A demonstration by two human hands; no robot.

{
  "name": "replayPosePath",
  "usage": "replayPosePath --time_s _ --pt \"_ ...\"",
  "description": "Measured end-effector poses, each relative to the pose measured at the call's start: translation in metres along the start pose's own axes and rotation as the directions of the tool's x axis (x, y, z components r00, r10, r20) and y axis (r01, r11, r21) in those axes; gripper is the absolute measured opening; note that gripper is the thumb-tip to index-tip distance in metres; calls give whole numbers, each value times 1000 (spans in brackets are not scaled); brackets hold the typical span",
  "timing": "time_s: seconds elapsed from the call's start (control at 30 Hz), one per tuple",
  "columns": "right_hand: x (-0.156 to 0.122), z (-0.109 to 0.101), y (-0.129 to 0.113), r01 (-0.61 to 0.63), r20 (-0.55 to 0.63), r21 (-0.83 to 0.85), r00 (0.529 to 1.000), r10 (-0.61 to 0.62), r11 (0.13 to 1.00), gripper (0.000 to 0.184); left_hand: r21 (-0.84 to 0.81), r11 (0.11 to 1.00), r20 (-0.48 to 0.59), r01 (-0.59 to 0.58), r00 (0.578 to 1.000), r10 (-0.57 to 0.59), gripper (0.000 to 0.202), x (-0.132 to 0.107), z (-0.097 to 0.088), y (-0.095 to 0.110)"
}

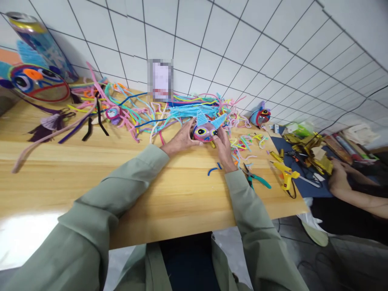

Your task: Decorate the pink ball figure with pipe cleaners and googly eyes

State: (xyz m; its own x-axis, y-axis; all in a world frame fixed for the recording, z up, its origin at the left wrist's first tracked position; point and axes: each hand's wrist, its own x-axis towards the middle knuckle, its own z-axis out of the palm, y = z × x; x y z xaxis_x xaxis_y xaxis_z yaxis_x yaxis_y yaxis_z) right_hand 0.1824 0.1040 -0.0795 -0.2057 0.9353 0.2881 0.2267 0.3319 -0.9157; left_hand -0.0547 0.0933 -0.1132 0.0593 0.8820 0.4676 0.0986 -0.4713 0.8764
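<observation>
Both of my hands close on a small pipe-cleaner owl face (203,131) with yellow-ringed eyes and two light blue ears. It rests on the wooden table (91,169). My left hand (181,140) grips its left side, fingers curled round the edge. My right hand (223,146) holds its right side, fingertips pressed under the blue ear. A heap of coloured pipe cleaners (145,107) lies just behind it.
Teal-handled pliers (256,179) and a yellow glue gun (286,177) lie to the right. A second small owl (260,115) stands at the back right. A large owl figure (33,81) and a can (42,42) stand far left. Another person's hand (338,178) works at the right.
</observation>
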Motion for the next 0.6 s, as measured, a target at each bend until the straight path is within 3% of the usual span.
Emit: replayPosePath --time_s 0.07,0.13,0.23,0.3,0.37,0.5,0.6 --pt "2 -8 -8 8 -100 -21 995 -10 1000 81 3 998 -27 68 997 -68 120 -2 -4 8" --pt "-1 -21 -24 69 -211 -32 975 -74 997 70 6 994 -103 108 989 -106 97 -4 -8 16" --pt "-19 -40 -59 196 -321 -3 928 -187 981 47 46 995 -222 86 972 -74 58 -5 -15 24" --pt "-37 -46 -80 235 -336 13 917 -217 972 30 80 993 -253 85 966 -62 53 -5 -18 27" --pt "-54 -45 -92 244 -339 15 914 -224 970 22 108 989 -238 98 969 -70 62 -7 -17 26" --pt "-72 -32 -83 167 -314 22 937 -152 986 19 121 988 -100 96 991 -84 115 -8 -8 21" --pt "-74 -24 -66 103 -265 16 960 -95 995 20 92 993 8 67 998 -68 120 -5 -4 17"
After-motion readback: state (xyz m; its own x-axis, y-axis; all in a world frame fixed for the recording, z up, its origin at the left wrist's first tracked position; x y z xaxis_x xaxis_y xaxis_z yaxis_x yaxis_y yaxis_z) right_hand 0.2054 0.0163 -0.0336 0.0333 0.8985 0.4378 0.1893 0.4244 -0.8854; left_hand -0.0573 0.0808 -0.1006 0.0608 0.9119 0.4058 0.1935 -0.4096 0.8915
